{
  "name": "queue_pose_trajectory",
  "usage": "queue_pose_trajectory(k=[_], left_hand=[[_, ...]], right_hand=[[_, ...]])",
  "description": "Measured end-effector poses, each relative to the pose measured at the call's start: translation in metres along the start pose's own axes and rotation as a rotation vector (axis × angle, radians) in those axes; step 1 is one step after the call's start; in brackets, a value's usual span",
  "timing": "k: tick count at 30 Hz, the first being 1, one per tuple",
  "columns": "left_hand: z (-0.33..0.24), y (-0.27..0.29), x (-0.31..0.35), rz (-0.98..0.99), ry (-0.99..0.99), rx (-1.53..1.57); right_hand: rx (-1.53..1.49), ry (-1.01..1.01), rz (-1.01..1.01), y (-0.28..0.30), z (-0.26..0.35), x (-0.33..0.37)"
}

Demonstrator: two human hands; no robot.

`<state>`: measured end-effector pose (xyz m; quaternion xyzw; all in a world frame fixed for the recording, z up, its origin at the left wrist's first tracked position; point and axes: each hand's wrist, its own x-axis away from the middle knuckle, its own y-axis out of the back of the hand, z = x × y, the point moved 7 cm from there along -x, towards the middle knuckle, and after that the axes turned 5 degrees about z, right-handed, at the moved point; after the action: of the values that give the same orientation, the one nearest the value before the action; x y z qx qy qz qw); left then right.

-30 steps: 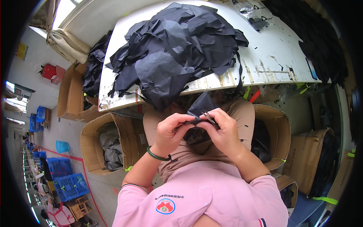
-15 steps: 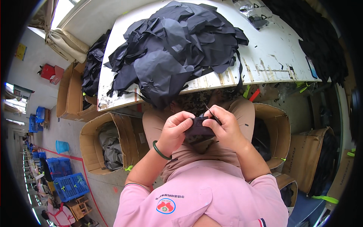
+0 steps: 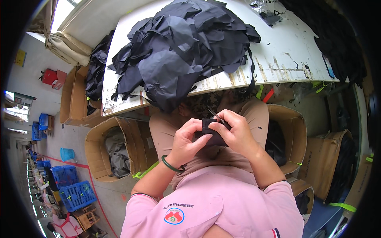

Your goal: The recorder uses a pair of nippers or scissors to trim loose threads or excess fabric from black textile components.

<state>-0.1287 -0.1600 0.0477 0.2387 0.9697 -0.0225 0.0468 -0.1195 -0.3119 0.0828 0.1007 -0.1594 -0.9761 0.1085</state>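
Above my lap, a small black fabric piece (image 3: 214, 139) is stretched between my two hands. My left hand (image 3: 188, 139) pinches its left edge, with the thumb pointing across toward the other hand. The right thumb presses on the upper part of the cloth, and the fingers of my right hand (image 3: 238, 133) are curled behind it. Tucked in that same hand is a slim, dark pair of thread snips (image 3: 213, 112), its pointed end sticking out up and to the left. The fingers hide most of the tool and the cloth's edges.
A big heap of black fabric pieces (image 3: 170, 59) covers much of the white table (image 3: 278, 59) ahead, some hanging over its edge. Open cardboard boxes (image 3: 93, 150) with cloth stand left and right of my legs. More dark fabric (image 3: 337, 43) lies at the far right.
My left fingers have shifted their grip and the left thumb has swung lower. The fabric piece has turned slightly, and the snips' tip has moved a little left.
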Motion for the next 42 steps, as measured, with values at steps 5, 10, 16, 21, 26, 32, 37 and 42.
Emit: queue_pose_trajectory(k=[5,10,16,21,26,32,37,42], left_hand=[[0.009,-0.002,-0.001,0.107,0.146,0.448],[-0.004,-0.011,-0.005,-0.015,0.152,0.576],[0.01,-0.002,-0.001,-0.037,0.024,0.497],[0.005,0.016,0.004,-0.254,-0.166,0.263],[0.002,0.019,0.006,-0.332,-0.259,0.138],[0.006,0.014,0.009,-0.339,-0.269,0.127],[0.009,0.011,0.012,-0.3,-0.27,0.076],[0.005,0.006,0.011,-0.297,-0.299,0.082]], right_hand=[[-0.456,-0.075,0.108,-0.007,-0.024,-0.003],[-0.742,-0.281,0.143,-0.015,-0.044,0.004],[-0.077,-0.042,-0.105,-0.003,-0.034,0.003],[-0.114,-0.09,-0.089,0.007,-0.025,0.016],[-0.431,-0.328,0.222,-0.036,-0.031,0.039],[-0.426,-0.263,0.25,-0.044,-0.03,0.034],[-0.167,-0.122,0.106,-0.035,-0.014,0.025],[-0.121,-0.088,0.059,-0.032,-0.008,0.023]])
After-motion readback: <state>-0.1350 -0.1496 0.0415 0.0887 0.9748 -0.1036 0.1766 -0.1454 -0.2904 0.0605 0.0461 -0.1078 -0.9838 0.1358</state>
